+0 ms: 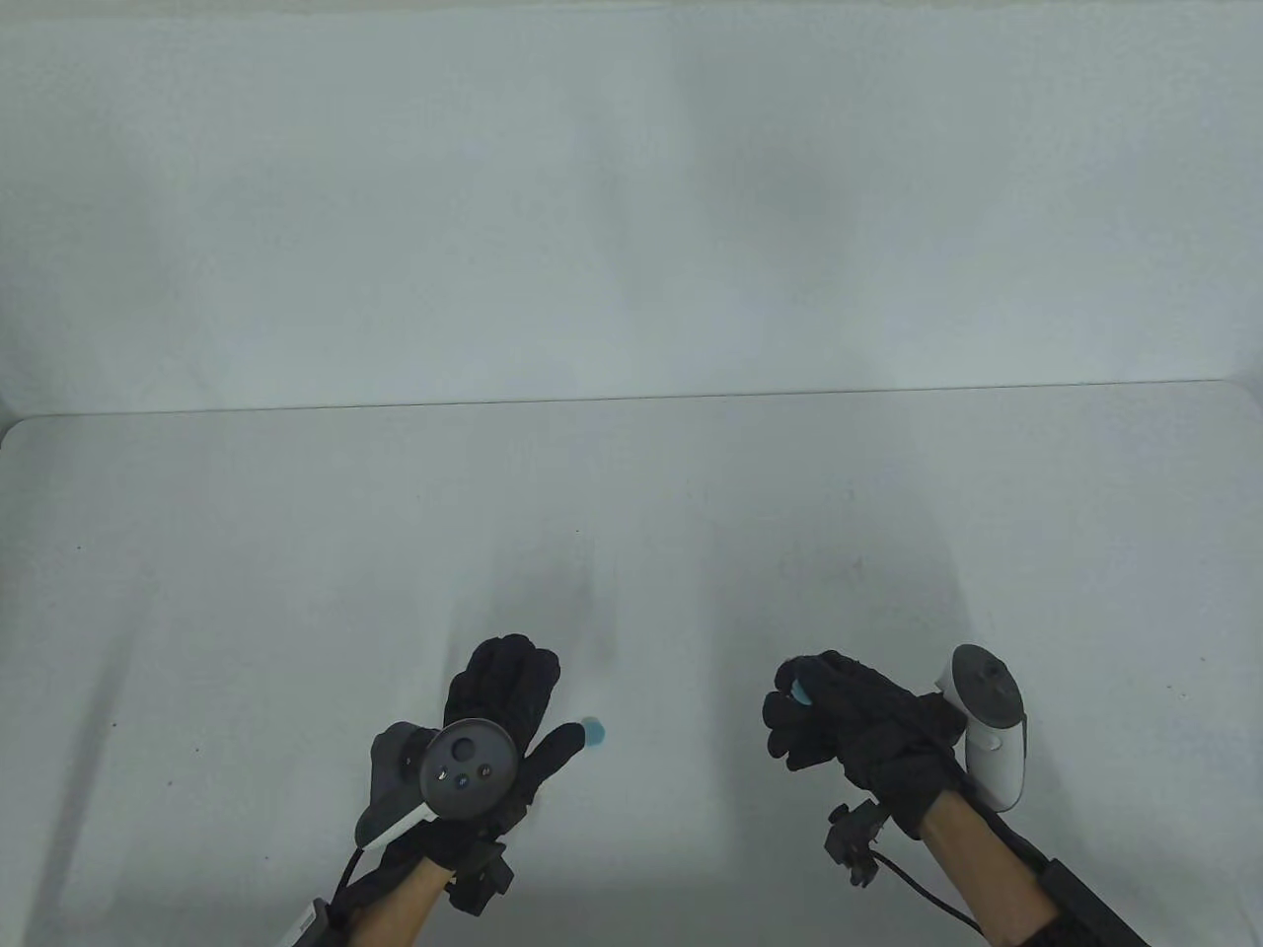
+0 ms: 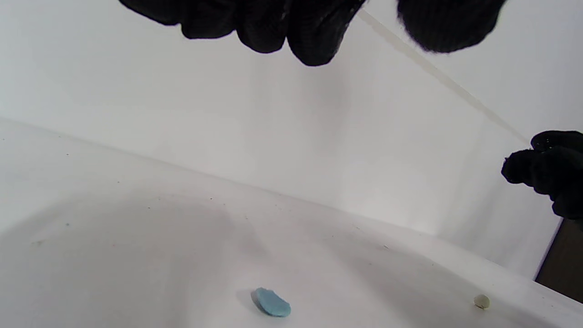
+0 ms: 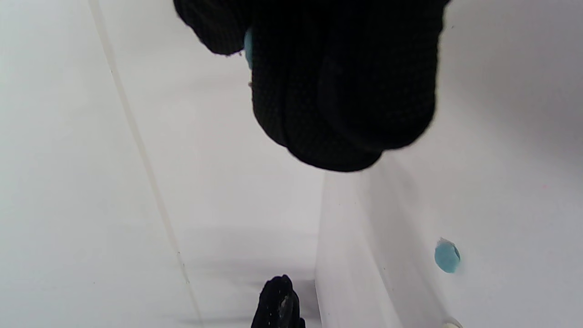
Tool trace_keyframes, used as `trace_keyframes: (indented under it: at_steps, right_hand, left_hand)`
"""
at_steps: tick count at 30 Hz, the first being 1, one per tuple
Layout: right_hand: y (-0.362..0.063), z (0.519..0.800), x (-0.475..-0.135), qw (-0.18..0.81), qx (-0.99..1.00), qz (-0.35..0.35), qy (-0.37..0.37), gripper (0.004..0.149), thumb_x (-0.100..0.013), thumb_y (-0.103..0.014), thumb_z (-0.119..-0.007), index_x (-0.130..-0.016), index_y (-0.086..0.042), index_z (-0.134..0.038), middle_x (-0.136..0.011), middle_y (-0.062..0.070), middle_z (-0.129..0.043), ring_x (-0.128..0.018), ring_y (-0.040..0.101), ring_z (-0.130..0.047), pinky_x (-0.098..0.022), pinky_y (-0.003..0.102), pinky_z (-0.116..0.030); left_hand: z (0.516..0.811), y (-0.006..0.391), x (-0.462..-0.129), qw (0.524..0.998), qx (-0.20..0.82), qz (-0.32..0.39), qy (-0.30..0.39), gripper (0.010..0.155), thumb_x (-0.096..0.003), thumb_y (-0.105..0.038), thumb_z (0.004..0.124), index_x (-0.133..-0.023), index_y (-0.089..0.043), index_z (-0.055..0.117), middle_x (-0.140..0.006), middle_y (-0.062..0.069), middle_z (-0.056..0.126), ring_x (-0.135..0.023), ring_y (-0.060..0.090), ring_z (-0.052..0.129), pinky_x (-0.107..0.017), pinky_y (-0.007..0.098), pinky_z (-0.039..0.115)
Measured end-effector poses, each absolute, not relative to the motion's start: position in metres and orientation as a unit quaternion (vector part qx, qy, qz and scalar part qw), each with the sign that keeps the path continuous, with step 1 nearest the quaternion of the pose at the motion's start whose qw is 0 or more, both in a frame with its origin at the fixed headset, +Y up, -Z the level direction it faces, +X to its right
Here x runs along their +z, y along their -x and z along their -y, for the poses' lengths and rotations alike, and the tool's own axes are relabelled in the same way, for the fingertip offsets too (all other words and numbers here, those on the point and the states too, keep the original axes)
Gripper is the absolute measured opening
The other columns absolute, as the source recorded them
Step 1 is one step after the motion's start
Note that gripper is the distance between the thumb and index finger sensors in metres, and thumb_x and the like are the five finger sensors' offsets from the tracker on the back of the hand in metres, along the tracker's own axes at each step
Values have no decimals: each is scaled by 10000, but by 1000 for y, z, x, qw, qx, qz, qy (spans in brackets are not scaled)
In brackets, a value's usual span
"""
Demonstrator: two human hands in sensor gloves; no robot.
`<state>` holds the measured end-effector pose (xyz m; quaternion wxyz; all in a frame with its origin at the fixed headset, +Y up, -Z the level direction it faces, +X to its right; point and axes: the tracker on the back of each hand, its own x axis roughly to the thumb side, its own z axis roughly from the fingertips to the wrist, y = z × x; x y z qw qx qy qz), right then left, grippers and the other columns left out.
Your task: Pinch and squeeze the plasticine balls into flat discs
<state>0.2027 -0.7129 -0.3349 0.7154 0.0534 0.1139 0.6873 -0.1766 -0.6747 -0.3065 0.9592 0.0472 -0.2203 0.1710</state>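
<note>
**At the table's near edge: one blue piece pinched, one disc already down**

At about five o'clock in the table view, the right hand (image 1: 854, 725) is curled tight, its black-gloved fingers closed around a small pale-blue lump of plasticine (image 1: 799, 691) that peeks out at the fingertips. At about seven o'clock the left hand (image 1: 498, 715) hangs over the table (image 1: 247, 592) with fingers spread and nothing in them; its thumb tip lies just beside a flattened pale-blue plasticine disc (image 1: 594, 731) resting on the surface.

Risks, as I judge them: the soft lump could stick to the knitted glove and tear when released, or be squeezed unevenly into a wedge because so many fingers wrap it. The left thumb, so close to the finished disc, could nudge or dent it.

The left wrist view shows what the table view does not: a tiny off-white plasticine ball (image 2: 481, 300) on the table, at four o'clock from the disc (image 2: 272, 303), apparently untouched. The right wrist view shows only a sliver of blue (image 3: 248, 45) between the clenched fingers, so how flat that piece is cannot be told.
</note>
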Motion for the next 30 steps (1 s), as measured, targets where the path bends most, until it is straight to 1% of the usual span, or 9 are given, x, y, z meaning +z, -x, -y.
trace_keyframes:
  at_steps: [2, 4, 7, 10, 14, 23, 25, 27, 30]
  right_hand:
    - [-203, 716, -336, 723, 677, -127, -58, 451, -624, -382, -628, -904, -43, -727, -714, 125, -979, -516, 265, -1073, -335, 283, -976]
    - [-203, 720, -335, 732, 663, -144, -68, 651, -617, -529, -563, -966, 9, -672, -804, 200, -924, -590, 339, -1031, -381, 327, -953]
    - [-202, 720, -336, 729, 665, -146, -72, 746, -581, -610, -584, -989, 11, -650, -840, 211, -902, -624, 356, -1016, -394, 337, -950]
    - [-202, 718, -336, 722, 674, -139, -70, 678, -574, -562, -661, -972, -13, -672, -815, 178, -922, -612, 319, -1030, -389, 314, -958]
    - [-204, 713, -336, 694, 711, -101, -50, 446, -558, -401, -773, -883, -96, -765, -683, 70, -996, -510, 206, -1076, -344, 241, -984]
    - [-200, 715, -335, 684, 719, -112, -50, 414, -564, -344, -767, -878, -73, -764, -619, 47, -1008, -438, 174, -1088, -292, 222, -989]
    - [-199, 718, -336, 694, 705, -133, -61, 480, -584, -397, -719, -927, -60, -722, -714, 89, -976, -526, 240, -1060, -360, 269, -973]
    - [-198, 723, -336, 717, 671, -169, -87, 711, -602, -550, -610, -1040, 10, -598, -907, 222, -847, -699, 383, -965, -454, 356, -926]
    - [-196, 724, -336, 730, 655, -178, -86, 777, -595, -577, -607, -1063, 41, -561, -950, 268, -796, -743, 436, -920, -489, 404, -900]
  left_hand:
    - [675, 177, -307, 959, 173, 221, -48, 760, -547, -510, 634, -1138, -49, 509, -1163, 286, 425, -1057, 570, 430, -730, 636, 444]
    - [675, 177, -307, 959, 173, 221, -47, 762, -547, -510, 634, -1138, -46, 509, -1163, 285, 426, -1059, 567, 429, -731, 636, 443]
    - [674, 177, -306, 959, 171, 220, -49, 761, -547, -510, 634, -1138, -48, 508, -1164, 284, 425, -1058, 569, 431, -730, 635, 445]
    - [674, 177, -307, 959, 173, 220, -48, 760, -547, -509, 634, -1138, -48, 508, -1163, 285, 426, -1058, 569, 429, -730, 636, 443]
    - [674, 177, -307, 959, 173, 221, -48, 758, -546, -510, 634, -1137, -52, 506, -1163, 283, 427, -1058, 568, 429, -731, 635, 444]
    - [674, 177, -306, 959, 171, 220, -47, 762, -547, -509, 635, -1139, -46, 507, -1163, 284, 425, -1060, 566, 428, -731, 634, 443]
    - [673, 177, -306, 959, 171, 220, -49, 761, -547, -510, 634, -1138, -48, 507, -1164, 283, 425, -1060, 566, 427, -731, 635, 442]
    - [674, 177, -307, 959, 173, 220, -49, 759, -547, -510, 634, -1138, -50, 507, -1164, 282, 423, -1060, 566, 427, -732, 634, 441]
    - [674, 177, -306, 959, 171, 220, -49, 760, -547, -509, 635, -1138, -48, 507, -1164, 283, 424, -1060, 566, 428, -730, 635, 442]
